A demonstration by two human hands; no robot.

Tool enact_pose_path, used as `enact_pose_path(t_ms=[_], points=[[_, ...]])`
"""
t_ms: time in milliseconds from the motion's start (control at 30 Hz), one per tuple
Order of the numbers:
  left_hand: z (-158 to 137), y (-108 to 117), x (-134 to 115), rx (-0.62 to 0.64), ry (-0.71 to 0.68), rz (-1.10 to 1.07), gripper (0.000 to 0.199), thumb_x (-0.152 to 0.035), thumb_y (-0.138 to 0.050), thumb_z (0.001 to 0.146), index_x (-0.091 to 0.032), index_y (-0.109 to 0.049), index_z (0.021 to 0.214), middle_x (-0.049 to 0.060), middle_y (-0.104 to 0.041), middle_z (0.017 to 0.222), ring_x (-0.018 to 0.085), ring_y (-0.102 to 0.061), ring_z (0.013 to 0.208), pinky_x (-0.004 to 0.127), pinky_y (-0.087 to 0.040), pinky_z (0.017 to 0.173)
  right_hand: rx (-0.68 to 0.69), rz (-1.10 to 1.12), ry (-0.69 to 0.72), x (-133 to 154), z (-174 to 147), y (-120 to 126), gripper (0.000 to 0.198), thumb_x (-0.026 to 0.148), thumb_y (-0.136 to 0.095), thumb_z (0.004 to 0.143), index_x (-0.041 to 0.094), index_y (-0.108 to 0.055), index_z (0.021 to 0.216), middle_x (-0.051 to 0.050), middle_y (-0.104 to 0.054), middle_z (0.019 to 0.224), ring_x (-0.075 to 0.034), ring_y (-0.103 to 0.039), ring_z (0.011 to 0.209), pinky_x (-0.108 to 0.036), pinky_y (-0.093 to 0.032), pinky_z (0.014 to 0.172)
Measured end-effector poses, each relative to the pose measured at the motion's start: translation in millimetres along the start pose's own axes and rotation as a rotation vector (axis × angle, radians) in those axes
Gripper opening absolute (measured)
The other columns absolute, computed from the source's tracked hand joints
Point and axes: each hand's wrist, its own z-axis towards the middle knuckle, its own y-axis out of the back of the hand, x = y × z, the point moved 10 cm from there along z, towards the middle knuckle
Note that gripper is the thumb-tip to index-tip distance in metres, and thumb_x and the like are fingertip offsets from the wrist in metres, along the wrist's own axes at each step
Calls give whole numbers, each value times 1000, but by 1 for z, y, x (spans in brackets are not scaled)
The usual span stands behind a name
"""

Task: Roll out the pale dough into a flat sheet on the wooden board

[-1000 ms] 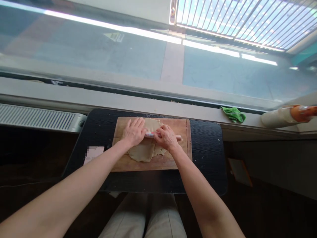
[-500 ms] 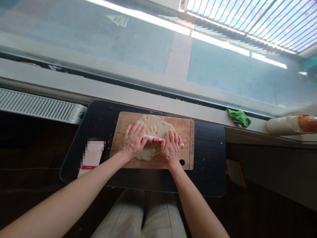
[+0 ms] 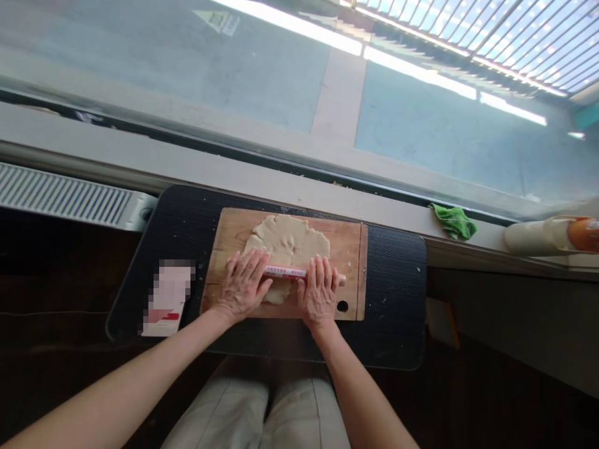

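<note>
Both hands rest on a slim rolling pin (image 3: 285, 272), whose white wrapping has red print. My left hand (image 3: 242, 284) lies over its left part, fingers stretched out and thumb apart. Over the right part is my right hand (image 3: 319, 293), fingers also extended across the pin rather than wrapped around it. The pin's pale wooden tip (image 3: 342, 280) shows past the right fingers. Under the pin, a flattened, ragged-edged sheet of pale dough (image 3: 287, 238) spreads on a wooden cutting board (image 3: 352, 249); its near edge is partly hidden by the hands.
The board lies on a black table (image 3: 395, 293) against a windowsill (image 3: 206, 171). A pixelated pale pink item (image 3: 168, 293) sits at the table's left. On the sill are a green cloth (image 3: 453, 221) and a white bottle-like object (image 3: 533, 239). A radiator (image 3: 70, 196) stands at left.
Both hands and the rolling pin have moved toward me, down the dough. More of the dough's far part is uncovered. The view has shifted slightly.
</note>
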Motion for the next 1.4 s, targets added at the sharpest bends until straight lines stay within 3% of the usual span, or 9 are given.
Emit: enact_pose_path(t_ms=[200, 400, 467, 567, 667, 733, 967, 1233, 1400], points=[[71, 2, 14, -20, 107, 29, 59, -42, -36, 91, -14, -36, 143, 13, -35, 150, 27, -25, 142, 51, -11, 117, -24, -2, -81, -10, 68, 5, 51, 35, -34, 96, 10, -40, 140, -15, -33, 150, -26, -20, 142, -49, -17, 114], [-7, 13, -12, 26, 4, -39, 57, -35, -39, 91, -15, -35, 144, 12, -39, 148, 25, -28, 141, 48, -17, 117, -11, 28, 86, 4, -7, 9, 47, 28, -37, 95, 11, -41, 139, -14, -37, 148, -23, -22, 142, -45, -22, 114], [-20, 17, -14, 31, 2, -71, 53, -33, -40, 91, -18, -40, 141, 10, -38, 149, 24, -29, 140, 46, -22, 116, -12, 37, 104, 4, -15, 11, 44, 26, -39, 94, 13, -46, 135, -13, -38, 147, -24, -22, 142, -45, -24, 114], [9, 21, 0, -29, 94, -81, 49, -32, -38, 91, -17, -46, 137, 10, -33, 151, 25, -25, 142, 45, -24, 115, -30, 26, 30, -5, 20, 15, 39, 27, -37, 95, 15, -53, 128, -12, -36, 148, -25, -22, 142, -46, -25, 113], [55, 13, 13, -46, 182, -46, 55, -36, -36, 91, -14, -38, 142, 12, -28, 153, 27, -20, 143, 49, -16, 117, -44, -2, -36, -11, 68, 14, 44, 28, -35, 95, 14, -46, 135, -13, -33, 149, -25, -22, 141, -47, -23, 112], [65, 7, 14, -42, 215, -22, 60, -40, -37, 91, -14, -33, 145, 12, -26, 154, 28, -19, 143, 53, -9, 117, -45, -16, -52, -12, 79, 12, 49, 31, -36, 94, 13, -40, 139, -14, -31, 150, -27, -21, 141, -49, -20, 113], [-8, -1, -24, 0, 110, -36, 60, -37, -38, 90, -18, -29, 147, 11, -34, 150, 27, -27, 141, 52, -12, 116, 2, -29, -19, -9, -7, 3, 52, 32, -36, 95, 12, -37, 142, -15, -33, 150, -26, -18, 143, -49, -18, 113], [44, 0, 0, -5, 190, -6, 59, -39, -37, 90, -16, -34, 145, 12, -33, 151, 29, -26, 141, 54, -6, 116, -18, -50, -60, -10, 48, 4, 51, 28, -34, 93, 9, -42, 139, -14, -32, 151, -26, -22, 141, -45, -19, 114], [-15, -3, -29, 17, 96, -29, 62, -36, -37, 91, -13, -28, 147, 13, -32, 151, 26, -24, 142, 49, -12, 117, -12, -39, -22, -6, -20, 4, 52, 31, -32, 95, 11, -35, 143, -14, -32, 151, -26, -20, 143, -49, -17, 114]])
